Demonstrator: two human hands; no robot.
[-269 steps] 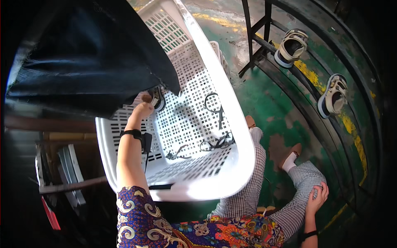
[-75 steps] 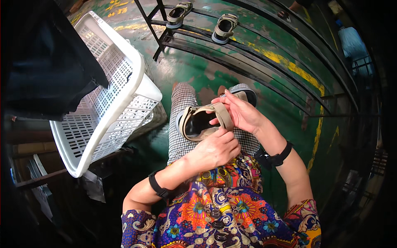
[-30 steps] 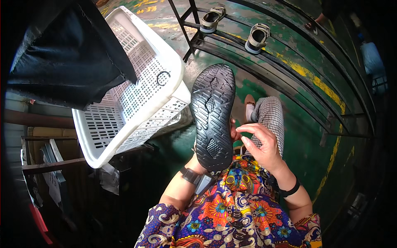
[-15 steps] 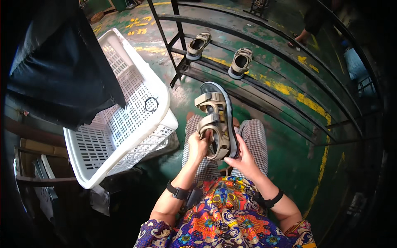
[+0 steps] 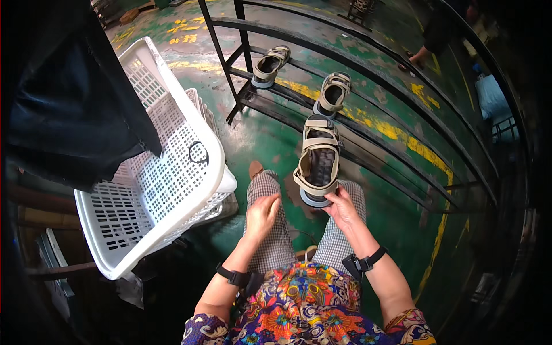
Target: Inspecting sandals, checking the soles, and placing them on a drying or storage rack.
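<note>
My right hand (image 5: 344, 211) grips a beige strapped sandal (image 5: 320, 164) by its heel, thumb at the rim. The sandal's dark insole faces up and its toe points away toward the rack. Over my left thigh my left hand (image 5: 263, 217) is loosely closed, apart from the sandal, with nothing showing in it. Two more beige sandals rest on the black metal rack ahead: one sandal (image 5: 270, 67) farther left, the other sandal (image 5: 334, 95) just beyond the held one, whose toe overlaps it in the picture.
A white perforated plastic basket (image 5: 217, 167) stands at my left, with a black loop (image 5: 198, 152) at its inner side. Dark cloth (image 5: 80, 115) hangs over the basket. The black rack (image 5: 374, 123) spans the front and right. Another person's hand (image 5: 418, 57) shows at far right.
My left hand has let go of the sandal and drawn back left. My right hand has turned the sandal insole up, toe toward the rack. The view has shifted slightly.
</note>
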